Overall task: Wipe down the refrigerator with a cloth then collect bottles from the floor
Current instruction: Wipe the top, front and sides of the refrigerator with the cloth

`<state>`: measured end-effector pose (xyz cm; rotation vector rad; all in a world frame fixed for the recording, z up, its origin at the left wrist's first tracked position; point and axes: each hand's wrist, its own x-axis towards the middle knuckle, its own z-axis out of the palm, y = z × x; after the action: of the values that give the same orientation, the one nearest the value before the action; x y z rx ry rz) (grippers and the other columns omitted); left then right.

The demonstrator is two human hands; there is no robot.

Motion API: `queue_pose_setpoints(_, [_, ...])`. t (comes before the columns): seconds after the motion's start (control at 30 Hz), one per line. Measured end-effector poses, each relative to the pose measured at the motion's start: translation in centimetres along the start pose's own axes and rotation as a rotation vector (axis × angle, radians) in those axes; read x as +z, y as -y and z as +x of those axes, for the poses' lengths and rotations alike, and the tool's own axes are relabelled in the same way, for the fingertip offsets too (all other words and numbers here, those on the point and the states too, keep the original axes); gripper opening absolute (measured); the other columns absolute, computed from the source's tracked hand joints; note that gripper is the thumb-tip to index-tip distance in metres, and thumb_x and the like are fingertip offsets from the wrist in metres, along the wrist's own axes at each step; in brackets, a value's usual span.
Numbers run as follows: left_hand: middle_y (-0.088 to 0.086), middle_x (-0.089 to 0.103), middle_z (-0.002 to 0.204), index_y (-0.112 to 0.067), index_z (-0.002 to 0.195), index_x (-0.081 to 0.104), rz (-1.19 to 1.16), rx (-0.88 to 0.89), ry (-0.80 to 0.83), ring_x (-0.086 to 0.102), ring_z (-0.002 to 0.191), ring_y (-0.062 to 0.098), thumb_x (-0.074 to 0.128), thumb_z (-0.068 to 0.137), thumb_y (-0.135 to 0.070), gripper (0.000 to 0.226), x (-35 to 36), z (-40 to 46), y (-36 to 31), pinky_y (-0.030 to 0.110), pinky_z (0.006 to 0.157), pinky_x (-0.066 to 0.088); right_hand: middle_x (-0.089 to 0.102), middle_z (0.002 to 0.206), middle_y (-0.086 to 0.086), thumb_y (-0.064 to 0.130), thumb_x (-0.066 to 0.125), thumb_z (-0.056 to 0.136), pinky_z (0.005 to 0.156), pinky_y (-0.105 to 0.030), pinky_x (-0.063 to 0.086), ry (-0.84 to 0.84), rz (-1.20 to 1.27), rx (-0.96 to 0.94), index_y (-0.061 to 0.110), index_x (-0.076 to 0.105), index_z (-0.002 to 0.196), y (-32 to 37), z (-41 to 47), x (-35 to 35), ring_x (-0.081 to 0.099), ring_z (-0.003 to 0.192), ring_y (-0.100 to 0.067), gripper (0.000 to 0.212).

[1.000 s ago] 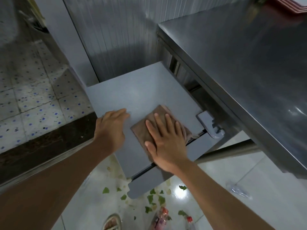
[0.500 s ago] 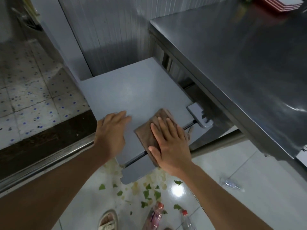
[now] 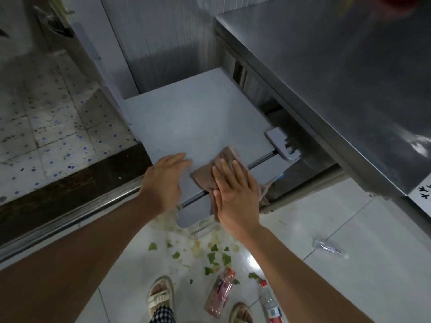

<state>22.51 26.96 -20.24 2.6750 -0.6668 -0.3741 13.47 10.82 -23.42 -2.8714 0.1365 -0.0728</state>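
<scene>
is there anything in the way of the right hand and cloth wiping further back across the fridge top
Nothing visible. The right hand presses the brown folded cloth at the front edge of the grey refrigerator top, which lies bare behind it. The left hand rests beside the cloth.

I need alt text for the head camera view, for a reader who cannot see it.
A person's right hand presses a brown cloth flat on the grey refrigerator top, while the left hand rests open beside it. Below, two plastic bottles and green leaf scraps lie on the white floor by sandalled feet.
</scene>
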Motion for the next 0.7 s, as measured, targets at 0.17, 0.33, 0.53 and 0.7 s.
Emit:
queue_pose_setpoints(0.17, [-0.004,0.031,0.152,-0.02,0.135,0.047,0.009,-0.025,0.09,0.029,0.138,0.017,0.05,0.084,0.003,0.057,-1.2,-1.0,-0.1,0.036,0.111,0.027,0.019,0.158,0.003,0.043,0.037,0.096,0.119,-0.043,0.01,0.187,0.037,-0.121,0.027,0.028,0.148,-0.1,-1.3,-1.3,0.009,0.147,-0.019,0.055])
queue_pose_setpoints(0.33, [0.001,0.048,0.138,-0.016,0.122,0.057,-0.021,-0.034,0.048,0.045,0.123,0.023,0.058,0.086,-0.008,0.037,-1.3,-1.3,-1.0,0.037,0.1,0.038,0.025,0.154,0.002,0.039,0.053,0.091,0.118,-0.046,0.014,0.063,0.261,0.094,0.025,0.029,0.147,-1.8,-1.3,-4.4,0.019,0.143,-0.017,0.062])
queue_pose_setpoints(0.53, [0.01,0.056,0.118,-0.016,0.119,0.062,-0.062,-0.039,0.052,0.048,0.112,0.027,0.063,0.086,-0.031,0.037,-0.5,-0.1,-2.7,0.04,0.096,0.041,0.036,0.14,-0.018,0.026,0.076,0.078,0.109,-0.048,0.035,0.071,0.713,0.788,0.002,0.027,0.141,-2.5,-2.3,-4.3,0.037,0.131,-0.033,0.084])
queue_pose_setpoints(0.7, [0.01,0.055,0.116,-0.016,0.119,0.058,-0.087,-0.015,0.065,0.048,0.112,0.028,0.063,0.085,-0.03,0.037,0.7,1.8,-5.3,0.042,0.096,0.041,0.061,0.118,-0.016,0.005,0.079,0.074,0.097,-0.046,0.049,0.114,1.259,1.083,-0.001,0.05,0.11,-1.9,-1.5,-3.2,0.062,0.104,-0.03,0.046])
